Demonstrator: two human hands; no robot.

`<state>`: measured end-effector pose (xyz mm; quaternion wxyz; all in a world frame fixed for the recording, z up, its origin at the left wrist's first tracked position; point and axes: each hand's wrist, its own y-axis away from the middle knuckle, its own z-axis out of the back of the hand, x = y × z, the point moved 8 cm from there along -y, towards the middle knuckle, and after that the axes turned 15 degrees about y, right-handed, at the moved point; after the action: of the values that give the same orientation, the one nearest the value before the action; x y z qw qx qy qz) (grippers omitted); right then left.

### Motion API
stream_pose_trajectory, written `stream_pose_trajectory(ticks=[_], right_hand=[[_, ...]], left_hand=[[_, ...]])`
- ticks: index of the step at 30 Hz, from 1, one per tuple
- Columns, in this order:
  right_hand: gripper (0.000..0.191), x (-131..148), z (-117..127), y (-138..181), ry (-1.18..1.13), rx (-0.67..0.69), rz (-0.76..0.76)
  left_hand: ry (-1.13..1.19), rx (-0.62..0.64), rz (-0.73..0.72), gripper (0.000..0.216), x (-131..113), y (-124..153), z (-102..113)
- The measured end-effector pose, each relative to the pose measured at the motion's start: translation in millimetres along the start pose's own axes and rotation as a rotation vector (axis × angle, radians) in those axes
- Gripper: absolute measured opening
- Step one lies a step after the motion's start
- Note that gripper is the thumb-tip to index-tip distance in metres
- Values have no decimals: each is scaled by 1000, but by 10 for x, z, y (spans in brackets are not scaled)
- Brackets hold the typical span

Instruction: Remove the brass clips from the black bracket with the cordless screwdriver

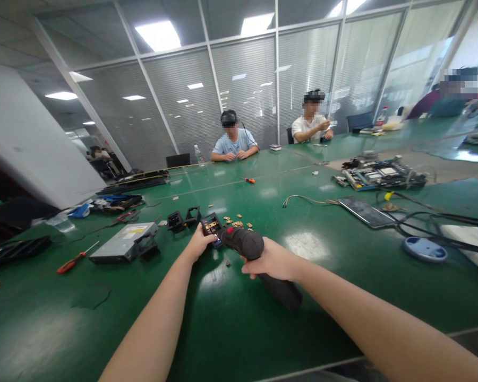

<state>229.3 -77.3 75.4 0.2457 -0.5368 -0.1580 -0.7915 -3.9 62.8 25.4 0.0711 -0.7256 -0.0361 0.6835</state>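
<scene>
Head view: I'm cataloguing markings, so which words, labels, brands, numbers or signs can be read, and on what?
No text can be read.
White-and-yellow label on the metal box: too small and blurred.
Label on the clear bottle: too small.
Black power tool: no lettering discernible.

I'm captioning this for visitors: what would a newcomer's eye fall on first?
Probably the black power tool in the right hand, near the middle, angled toward a small dark part in the left hand. Next, perhaps, the orange-handled screwdriver on the green table's left side and the bulky circuit board toward the back right.
</scene>
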Motion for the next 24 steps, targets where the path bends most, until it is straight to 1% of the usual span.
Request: stream_pose_trajectory(ticks=[4,8,18,24], right_hand=[[22,-10,-3,-3,12,-3,1],[21,35,-8,14,1,0,12],[26,65,5,29,-17,-6,22],[25,45,-2,18,-25,2,32]], left_hand=[[-9,1,-18,65,28,-26,15],[-14,-12,-7,65,54,-35,27],[-7,-6,6,66,53,-28,4],[-25,-4,-3,63,44,-27,-1]])
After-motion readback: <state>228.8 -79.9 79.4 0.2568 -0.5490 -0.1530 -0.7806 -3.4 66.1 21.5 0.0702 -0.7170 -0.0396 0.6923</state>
